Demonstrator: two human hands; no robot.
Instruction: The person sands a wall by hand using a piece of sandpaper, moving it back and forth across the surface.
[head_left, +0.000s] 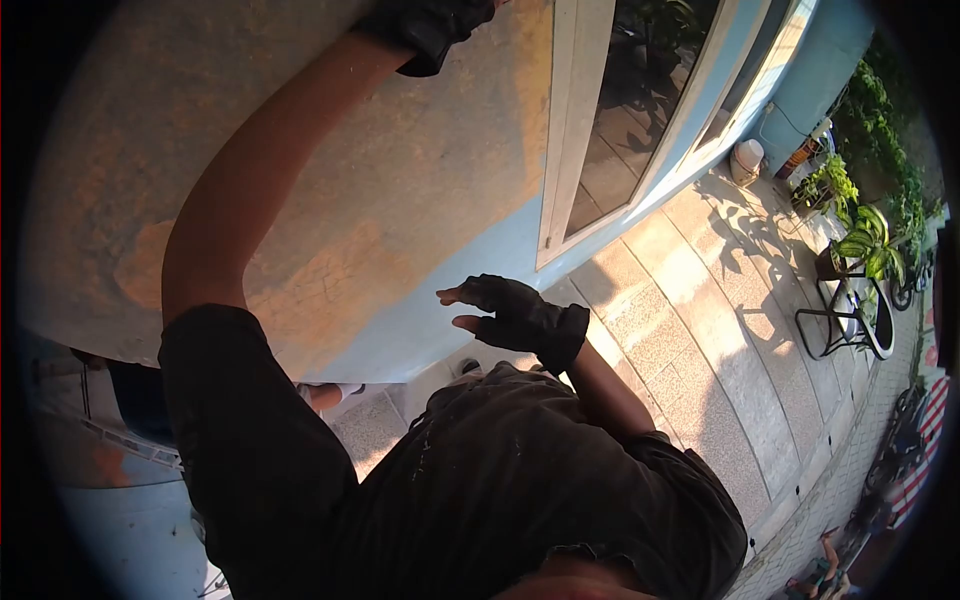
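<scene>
A patchy brown and grey wall (400, 180), pale blue along its lower part, fills the upper left. My left hand (430, 30), in a black fingerless glove, is raised against this wall with its arm stretched up. The top edge of the view cuts off most of its fingers, so what it holds, if anything, is hidden. My right hand (520, 315), gloved the same way, hovers in front of my dark shirt (500, 470) near the blue part of the wall. Its thumb and fingers are apart, with nothing between them.
A white-framed window (640, 110) is set into the wall. Paving slabs (690, 320) run along its foot. Farther off stand a white bucket (745, 160), potted plants (868, 240) and a chair (850, 320). Ladder-like rails (125, 440) show at lower left.
</scene>
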